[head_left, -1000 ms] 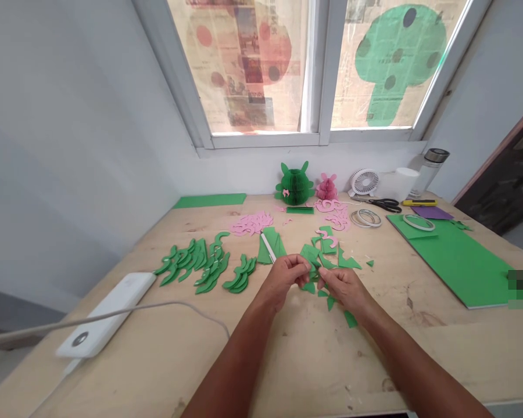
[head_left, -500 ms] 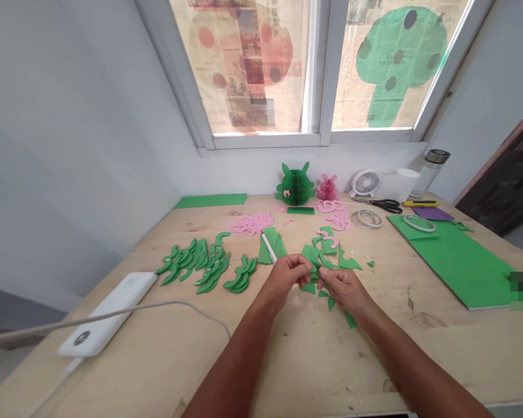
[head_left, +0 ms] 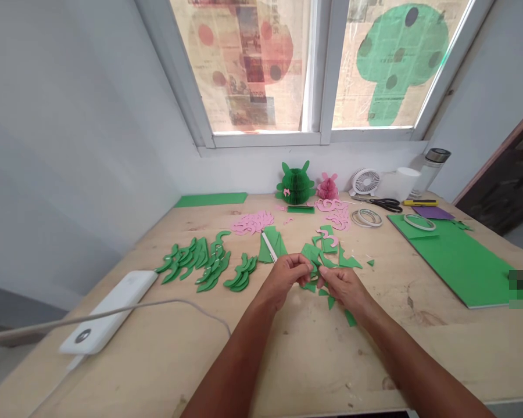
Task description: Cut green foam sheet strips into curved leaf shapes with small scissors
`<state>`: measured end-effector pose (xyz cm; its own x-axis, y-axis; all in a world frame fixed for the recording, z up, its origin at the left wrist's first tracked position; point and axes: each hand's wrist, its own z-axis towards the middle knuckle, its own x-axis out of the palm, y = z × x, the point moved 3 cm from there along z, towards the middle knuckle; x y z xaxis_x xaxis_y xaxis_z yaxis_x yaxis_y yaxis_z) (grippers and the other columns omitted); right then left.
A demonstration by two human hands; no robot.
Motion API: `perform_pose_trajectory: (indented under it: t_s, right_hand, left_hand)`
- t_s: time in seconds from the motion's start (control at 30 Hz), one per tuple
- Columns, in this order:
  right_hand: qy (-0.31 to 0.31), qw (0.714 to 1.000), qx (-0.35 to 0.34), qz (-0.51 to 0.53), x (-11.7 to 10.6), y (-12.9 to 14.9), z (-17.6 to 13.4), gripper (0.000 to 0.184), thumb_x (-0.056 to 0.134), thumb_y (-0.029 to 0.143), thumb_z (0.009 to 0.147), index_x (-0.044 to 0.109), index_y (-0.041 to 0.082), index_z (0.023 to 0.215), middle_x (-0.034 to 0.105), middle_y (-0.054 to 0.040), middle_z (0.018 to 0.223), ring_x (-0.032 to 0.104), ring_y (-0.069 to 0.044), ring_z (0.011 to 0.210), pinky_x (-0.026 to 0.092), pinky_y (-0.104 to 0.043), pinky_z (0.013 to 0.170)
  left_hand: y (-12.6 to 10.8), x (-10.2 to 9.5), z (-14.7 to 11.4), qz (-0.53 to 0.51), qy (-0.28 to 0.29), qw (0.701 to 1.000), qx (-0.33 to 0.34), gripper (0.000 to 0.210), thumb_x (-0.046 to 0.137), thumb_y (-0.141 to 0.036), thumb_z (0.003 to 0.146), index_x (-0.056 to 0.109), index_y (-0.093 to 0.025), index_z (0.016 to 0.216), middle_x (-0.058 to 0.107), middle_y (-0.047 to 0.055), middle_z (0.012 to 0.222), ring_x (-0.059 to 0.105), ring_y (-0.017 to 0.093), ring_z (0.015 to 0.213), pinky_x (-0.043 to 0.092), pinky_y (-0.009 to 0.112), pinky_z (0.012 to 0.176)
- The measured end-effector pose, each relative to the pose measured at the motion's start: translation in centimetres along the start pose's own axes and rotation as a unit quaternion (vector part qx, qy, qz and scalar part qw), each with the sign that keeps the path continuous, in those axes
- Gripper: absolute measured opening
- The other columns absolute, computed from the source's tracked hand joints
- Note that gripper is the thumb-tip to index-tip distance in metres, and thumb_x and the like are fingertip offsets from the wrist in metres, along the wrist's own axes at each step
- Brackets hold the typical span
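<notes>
My left hand (head_left: 290, 276) is closed in a pinch over the middle of the table. Close beside it, my right hand (head_left: 342, 285) pinches too, its thumb and finger nearly meeting the left fingertips. Between them is a small green paper piece (head_left: 314, 269), mostly hidden by the fingers. Green paper scraps (head_left: 347, 259) lie behind and under the hands, with a pink curved cutout (head_left: 328, 237) on top. Left of my left hand, a white pen (head_left: 269, 246) rests on a green paper sheet (head_left: 279, 248). Further left are overlapping green curved cutouts (head_left: 240, 274).
A white power bank (head_left: 108, 313) with a cable lies at left. Pink cutouts (head_left: 253, 223), a green paper figure (head_left: 295, 184) and a pink one (head_left: 328, 188) are at the back. Tape rolls (head_left: 369, 218), black scissors (head_left: 387, 204), a yellow cutter (head_left: 421, 203) and green card (head_left: 466, 267) are right.
Hardly anything differs. Both hands hold the same pinch in the same place, and the view has shifted very slightly.
</notes>
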<state>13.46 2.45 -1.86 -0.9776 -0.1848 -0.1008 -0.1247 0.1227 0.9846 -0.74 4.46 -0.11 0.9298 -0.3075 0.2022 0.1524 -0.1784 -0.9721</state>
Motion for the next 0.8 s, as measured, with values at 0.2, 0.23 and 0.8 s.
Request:
perform_pose_trajectory:
  t_s: [0.2, 0.23, 0.8]
  right_hand:
    - [0.000, 1.000, -0.011, -0.006, 0.02, -0.03, -0.12, 0.049, 0.050, 0.058, 0.075, 0.059, 0.013, 0.059, 0.023, 0.0092, 0.037, 0.015, -0.006, 0.035, 0.009, -0.021, 0.037]
    - [0.000, 1.000, -0.008, -0.007, 0.00, -0.08, -0.09, 0.049, 0.050, 0.058, 0.075, 0.059, 0.013, 0.059, 0.022, 0.0092, 0.037, 0.015, -0.005, 0.035, 0.009, -0.021, 0.037]
    - [0.016, 1.000, 0.013, -0.017, -0.15, -0.11, 0.14, 0.050, 0.050, 0.060, 0.074, 0.061, 0.013, 0.060, 0.024, 0.0091, 0.036, 0.016, -0.006, 0.034, 0.009, -0.021, 0.036]
  left_hand:
    - [-0.02, -0.08, 0.02, 0.006, 0.005, 1.000, 0.001, 0.013, 0.062, -0.023, 0.065, 0.057, -0.014, 0.058, 0.053, -0.002, 0.048, 0.046, 0.009, 0.047, 0.036, 0.023, 0.051]
    - [-0.04, -0.08, 0.00, 0.008, 0.006, 1.000, 0.000, 0.013, 0.062, -0.023, 0.064, 0.057, -0.014, 0.057, 0.053, -0.002, 0.048, 0.046, 0.009, 0.047, 0.036, 0.023, 0.051]
    - [-0.32, -0.04, -0.13, 0.012, 0.011, 1.000, -0.008, 0.010, 0.062, -0.022, 0.062, 0.058, -0.015, 0.057, 0.052, -0.002, 0.046, 0.045, 0.009, 0.046, 0.036, 0.023, 0.050]
